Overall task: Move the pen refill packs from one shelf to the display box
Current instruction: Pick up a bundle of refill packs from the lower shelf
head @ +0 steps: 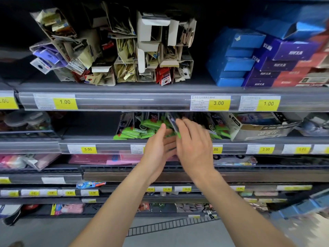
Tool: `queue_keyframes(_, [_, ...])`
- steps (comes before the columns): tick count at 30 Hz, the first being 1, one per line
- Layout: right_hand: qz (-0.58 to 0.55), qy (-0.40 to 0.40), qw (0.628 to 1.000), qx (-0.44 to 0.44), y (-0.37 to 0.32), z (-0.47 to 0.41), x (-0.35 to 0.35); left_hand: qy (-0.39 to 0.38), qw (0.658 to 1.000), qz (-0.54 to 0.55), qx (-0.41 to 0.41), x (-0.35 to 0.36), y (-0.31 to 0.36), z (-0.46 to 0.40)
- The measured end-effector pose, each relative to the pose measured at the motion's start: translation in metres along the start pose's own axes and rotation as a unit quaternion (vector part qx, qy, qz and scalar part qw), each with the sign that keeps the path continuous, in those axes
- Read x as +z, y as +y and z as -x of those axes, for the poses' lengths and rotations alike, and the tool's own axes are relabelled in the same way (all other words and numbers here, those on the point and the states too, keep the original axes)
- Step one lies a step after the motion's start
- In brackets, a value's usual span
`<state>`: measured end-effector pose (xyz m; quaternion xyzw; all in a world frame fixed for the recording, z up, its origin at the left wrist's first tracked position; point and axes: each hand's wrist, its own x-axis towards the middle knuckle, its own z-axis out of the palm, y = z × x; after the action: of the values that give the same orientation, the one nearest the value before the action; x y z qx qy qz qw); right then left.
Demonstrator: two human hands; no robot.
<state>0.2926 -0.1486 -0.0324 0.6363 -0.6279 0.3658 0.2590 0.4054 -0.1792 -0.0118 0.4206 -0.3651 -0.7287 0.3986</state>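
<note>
Green-headed pen refill packs lie in a loose pile on the middle shelf, and more stand behind them. One pack is tilted up out of the pile between my two hands. My right hand reaches in palm down and pinches this pack at its thumb side; the thumb itself is hidden. My left hand is beside it, palm turned toward the pack, fingers straight and touching the pile. A white cardboard display box lies tipped on the same shelf to the right.
The shelf above holds crumpled brown cardboard boxes of small packs, with blue and purple boxes to the right. Its price rail hangs just over my fingers. Lower shelves carry pink and mixed stationery. Left of the green packs the shelf is bare.
</note>
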Motion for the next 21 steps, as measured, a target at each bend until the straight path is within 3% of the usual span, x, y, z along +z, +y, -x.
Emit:
queue_keyframes(3, [-0.048,0.029,0.998,-0.011,-0.016,0.023,-0.007,-0.045,0.994,0.089,-0.039,0.001,0.012,0.006])
queue_keyframes(7, [-0.066,0.012,0.997,-0.029,-0.024,0.035,-0.018,-0.076,0.98,0.176,-0.056,-0.005,0.019,0.01])
queue_keyframes(11, [-0.077,-0.051,0.995,-0.041,-0.028,0.028,-0.027,-0.08,0.979,0.181,-0.053,-0.013,0.016,0.015])
queue_keyframes(15, [-0.184,-0.132,0.969,-0.095,-0.03,0.031,-0.036,-0.028,0.979,0.189,-0.069,-0.025,0.016,0.015])
queue_keyframes(21, [-0.207,-0.099,0.967,-0.112,-0.029,0.03,-0.033,-0.059,0.98,0.172,-0.081,-0.044,0.018,0.028])
